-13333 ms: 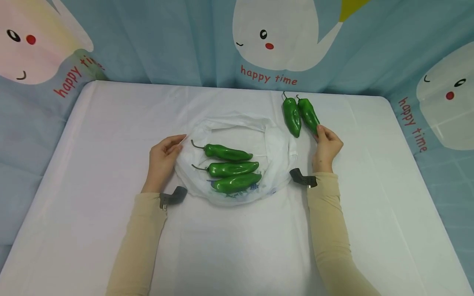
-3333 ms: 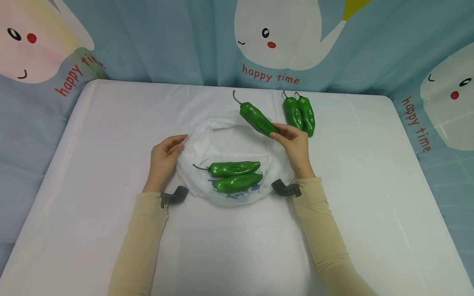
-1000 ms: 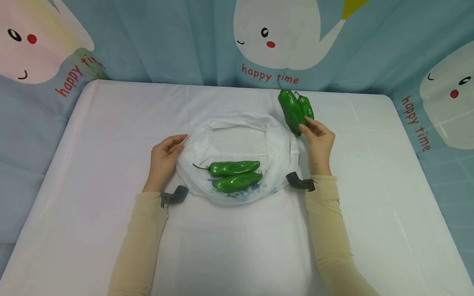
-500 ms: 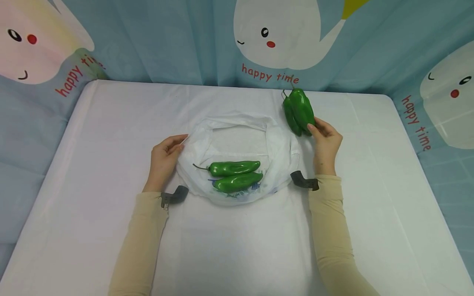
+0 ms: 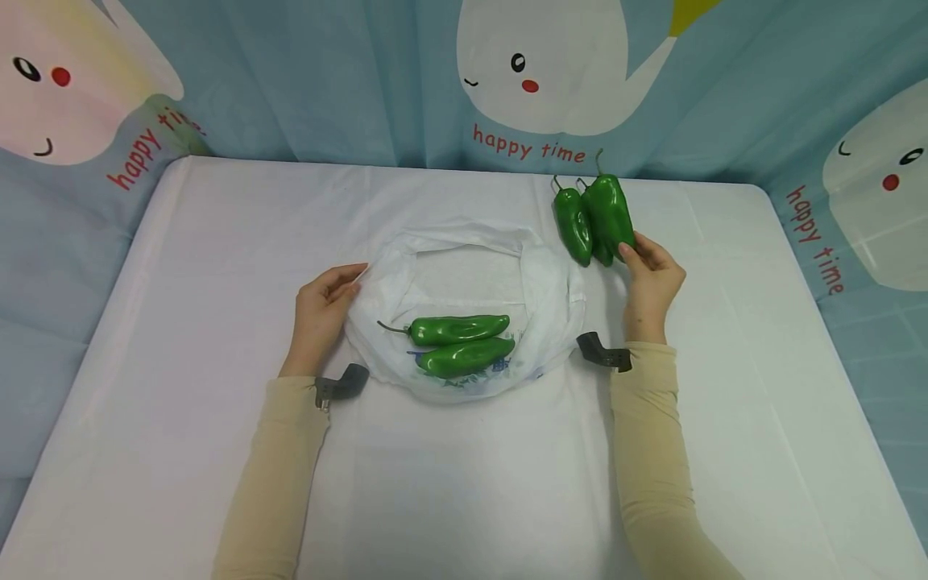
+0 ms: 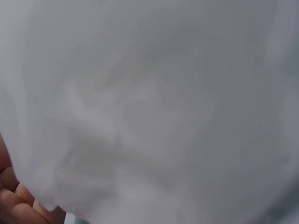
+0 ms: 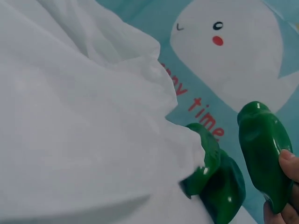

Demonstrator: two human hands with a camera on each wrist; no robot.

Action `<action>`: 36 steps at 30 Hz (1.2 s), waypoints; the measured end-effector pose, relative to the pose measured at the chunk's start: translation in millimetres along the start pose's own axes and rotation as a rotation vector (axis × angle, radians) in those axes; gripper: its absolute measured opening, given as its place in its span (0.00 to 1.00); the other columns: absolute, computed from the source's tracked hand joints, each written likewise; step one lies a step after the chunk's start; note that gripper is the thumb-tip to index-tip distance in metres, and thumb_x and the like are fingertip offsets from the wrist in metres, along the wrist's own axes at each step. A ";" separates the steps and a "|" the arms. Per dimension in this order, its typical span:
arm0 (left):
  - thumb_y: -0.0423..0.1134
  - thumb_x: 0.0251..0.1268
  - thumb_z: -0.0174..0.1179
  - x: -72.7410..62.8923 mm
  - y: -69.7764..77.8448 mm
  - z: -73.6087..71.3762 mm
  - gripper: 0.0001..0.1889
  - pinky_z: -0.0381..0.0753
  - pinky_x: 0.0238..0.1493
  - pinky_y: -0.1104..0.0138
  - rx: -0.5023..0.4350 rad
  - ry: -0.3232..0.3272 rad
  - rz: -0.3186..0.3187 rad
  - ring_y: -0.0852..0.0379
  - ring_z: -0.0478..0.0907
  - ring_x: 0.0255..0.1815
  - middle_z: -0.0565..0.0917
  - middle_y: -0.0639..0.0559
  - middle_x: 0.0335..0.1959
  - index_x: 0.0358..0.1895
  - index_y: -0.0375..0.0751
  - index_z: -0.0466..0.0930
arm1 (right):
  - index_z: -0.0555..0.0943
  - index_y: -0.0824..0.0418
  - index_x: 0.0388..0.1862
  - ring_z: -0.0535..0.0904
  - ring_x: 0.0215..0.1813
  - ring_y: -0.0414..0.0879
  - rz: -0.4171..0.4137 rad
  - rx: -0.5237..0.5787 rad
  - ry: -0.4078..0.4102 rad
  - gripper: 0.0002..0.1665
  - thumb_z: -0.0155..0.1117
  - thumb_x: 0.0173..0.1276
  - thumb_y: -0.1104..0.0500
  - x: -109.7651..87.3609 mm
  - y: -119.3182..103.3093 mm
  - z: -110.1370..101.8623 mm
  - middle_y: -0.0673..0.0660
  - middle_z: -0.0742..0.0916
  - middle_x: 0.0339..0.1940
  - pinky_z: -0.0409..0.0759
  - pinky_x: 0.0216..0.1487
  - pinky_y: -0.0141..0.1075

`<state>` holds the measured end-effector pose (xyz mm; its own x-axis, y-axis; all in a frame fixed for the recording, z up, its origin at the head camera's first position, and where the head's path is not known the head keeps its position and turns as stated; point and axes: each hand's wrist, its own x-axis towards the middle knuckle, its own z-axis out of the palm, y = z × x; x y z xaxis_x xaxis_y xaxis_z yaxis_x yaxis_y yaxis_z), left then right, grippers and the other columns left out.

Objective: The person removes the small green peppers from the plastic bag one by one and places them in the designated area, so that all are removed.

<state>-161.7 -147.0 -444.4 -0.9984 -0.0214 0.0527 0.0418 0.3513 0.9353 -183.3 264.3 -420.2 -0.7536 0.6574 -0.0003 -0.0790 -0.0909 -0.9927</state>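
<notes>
In the head view, my left hand (image 5: pixel 319 314) pinches the left rim of a white plastic bag (image 5: pixel 554 314), whose mouth is spread open. Inside the bag lie two green peppers, one (image 5: pixel 458 330) with a long stem and one (image 5: pixel 467 358) below it. At the back right, my right hand (image 5: pixel 652 282) pinches the tip end of a green pepper (image 5: pixel 611 211), stem pointing up. Two more green peppers (image 5: pixel 573 225) lie just left of it. The right wrist view shows the held pepper (image 7: pixel 264 149) apart from the other peppers (image 7: pixel 224 186). Bag plastic (image 6: pixel 140 102) fills most of the left wrist view.
A white cloth covers the table (image 5: pixel 464 491). Behind it hangs a blue curtain (image 5: pixel 348 89) with printed whales. The two table peppers lie close to the table's far edge, between the bag and my right hand.
A pepper has come out of the bag in my right hand, which carried it to the back right. Over the last second it shifted rightward past the two other peppers. My left hand stays put.
</notes>
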 end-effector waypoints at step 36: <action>0.30 0.68 0.55 0.5 0.8 0.1 0.15 0.76 0.51 0.75 0.004 0.001 0.000 0.51 0.78 0.54 0.80 0.40 0.53 0.55 0.35 0.79 | 0.82 0.68 0.49 0.79 0.44 0.40 0.078 -0.320 0.085 0.19 0.70 0.58 0.64 14.0 10.8 -23.5 0.56 0.85 0.43 0.78 0.44 0.26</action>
<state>-162.2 -146.7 -443.7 -0.9983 -0.0220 0.0531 0.0419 0.3547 0.9340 -179.4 290.2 -433.7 -0.6908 0.7193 -0.0742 0.1960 0.0874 -0.9767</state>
